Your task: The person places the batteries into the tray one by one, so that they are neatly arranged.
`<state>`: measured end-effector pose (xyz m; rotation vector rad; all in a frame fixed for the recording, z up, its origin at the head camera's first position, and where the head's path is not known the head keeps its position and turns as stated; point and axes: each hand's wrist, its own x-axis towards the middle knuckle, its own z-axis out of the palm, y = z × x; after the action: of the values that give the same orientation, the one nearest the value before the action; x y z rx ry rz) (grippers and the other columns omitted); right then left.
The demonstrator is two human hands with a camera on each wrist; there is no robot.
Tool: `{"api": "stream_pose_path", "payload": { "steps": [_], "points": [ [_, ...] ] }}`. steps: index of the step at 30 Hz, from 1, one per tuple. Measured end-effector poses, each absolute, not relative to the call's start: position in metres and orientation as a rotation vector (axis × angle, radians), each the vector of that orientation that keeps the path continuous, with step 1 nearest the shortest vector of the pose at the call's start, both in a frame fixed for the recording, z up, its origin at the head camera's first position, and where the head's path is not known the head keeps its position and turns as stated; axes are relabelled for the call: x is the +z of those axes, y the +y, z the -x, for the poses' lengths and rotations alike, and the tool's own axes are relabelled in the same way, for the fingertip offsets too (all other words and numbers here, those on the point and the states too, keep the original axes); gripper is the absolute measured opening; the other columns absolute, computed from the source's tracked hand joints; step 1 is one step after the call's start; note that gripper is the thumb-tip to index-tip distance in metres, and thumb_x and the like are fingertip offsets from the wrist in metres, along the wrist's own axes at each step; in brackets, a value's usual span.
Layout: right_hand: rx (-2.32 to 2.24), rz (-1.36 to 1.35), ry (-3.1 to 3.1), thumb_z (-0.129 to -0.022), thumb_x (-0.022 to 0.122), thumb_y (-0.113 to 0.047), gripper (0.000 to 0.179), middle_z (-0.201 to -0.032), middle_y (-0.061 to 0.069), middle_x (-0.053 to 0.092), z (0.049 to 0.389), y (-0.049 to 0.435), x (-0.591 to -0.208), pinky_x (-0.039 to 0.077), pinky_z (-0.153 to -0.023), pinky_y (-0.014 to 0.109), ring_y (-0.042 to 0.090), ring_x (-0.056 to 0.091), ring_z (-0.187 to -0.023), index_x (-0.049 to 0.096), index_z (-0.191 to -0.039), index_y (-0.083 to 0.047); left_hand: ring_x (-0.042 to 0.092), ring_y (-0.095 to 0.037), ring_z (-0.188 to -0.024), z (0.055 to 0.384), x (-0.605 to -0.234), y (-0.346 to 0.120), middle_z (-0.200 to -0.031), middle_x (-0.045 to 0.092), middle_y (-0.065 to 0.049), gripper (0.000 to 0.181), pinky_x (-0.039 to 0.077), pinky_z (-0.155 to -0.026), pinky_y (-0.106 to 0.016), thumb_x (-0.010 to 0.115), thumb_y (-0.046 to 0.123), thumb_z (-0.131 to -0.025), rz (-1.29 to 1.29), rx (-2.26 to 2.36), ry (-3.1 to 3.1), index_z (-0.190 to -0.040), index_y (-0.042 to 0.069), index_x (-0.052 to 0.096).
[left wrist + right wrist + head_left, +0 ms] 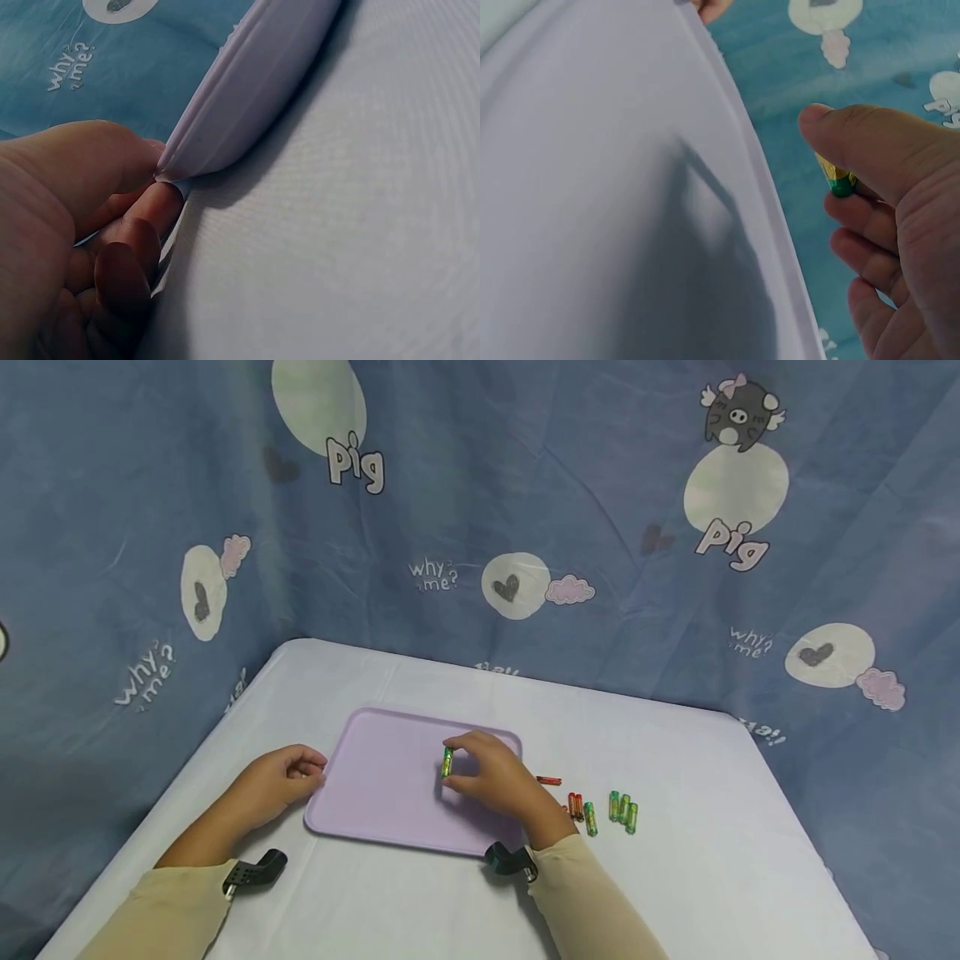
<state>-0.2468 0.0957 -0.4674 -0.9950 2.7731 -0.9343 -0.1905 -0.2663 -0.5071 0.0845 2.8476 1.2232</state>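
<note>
A light purple tray (382, 777) lies on the white table. My left hand (283, 785) is at its left edge; in the left wrist view, thumb and forefinger pinch the corner of the tray rim (240, 90) while the other fingers curl underneath. Over the right half of the tray, my right hand (491, 777) holds a green and yellow battery (447, 762) between thumb and fingers. The battery stands roughly upright, above its shadow on the tray. From the right wrist, only the green end of the battery (842, 184) shows below the thumb.
Right of the tray lie several loose batteries: a red pair (575, 807), a lone red one (549, 781), a green one (590, 818) and a green group (624, 810). Part of another red one is hidden by the right wrist. A blue printed curtain (450, 510) hangs behind the table.
</note>
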Motion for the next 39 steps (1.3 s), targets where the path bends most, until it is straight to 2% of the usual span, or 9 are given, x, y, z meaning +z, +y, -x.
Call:
{"api": "stream_pose_path", "payload": {
  "steps": [6, 27, 39],
  "points": [
    [-0.924, 1.014, 2.767, -0.089, 0.085, -0.027, 0.055, -0.138, 0.002, 0.066, 0.249, 0.083, -0.466, 0.042, -0.116, 0.039, 0.021, 0.056, -0.136, 0.066, -0.138, -0.012, 0.061, -0.017, -0.089, 0.190, -0.508, -0.264, -0.099, 0.070, -0.002, 0.026, 0.048, -0.080, -0.037, 0.073, 0.019, -0.096, -0.087, 1.196, 2.860, -0.118, 0.006, 0.070],
    [-0.920, 0.997, 2.749, -0.091, 0.083, -0.032, 0.056, -0.141, -0.001, 0.065, 0.251, 0.048, -0.466, 0.039, -0.118, 0.034, 0.019, 0.052, -0.141, 0.065, -0.141, -0.015, 0.060, -0.018, -0.089, 0.193, -0.505, -0.265, -0.100, 0.070, -0.004, 0.026, 0.048, -0.080, -0.037, 0.071, 0.018, -0.096, -0.112, 1.172, 2.861, -0.118, 0.005, 0.069],
    [-0.855, 1.064, 2.744, -0.091, 0.082, -0.032, 0.056, -0.138, 0.000, 0.066, 0.252, 0.023, -0.470, 0.039, -0.117, 0.030, 0.018, 0.055, -0.136, 0.064, -0.140, -0.014, 0.059, -0.017, -0.088, 0.191, -0.504, -0.265, -0.098, 0.070, -0.004, 0.025, 0.048, -0.079, -0.035, 0.071, 0.018, -0.096, -0.107, 1.178, 2.865, -0.117, 0.004, 0.069]
  ]
}}
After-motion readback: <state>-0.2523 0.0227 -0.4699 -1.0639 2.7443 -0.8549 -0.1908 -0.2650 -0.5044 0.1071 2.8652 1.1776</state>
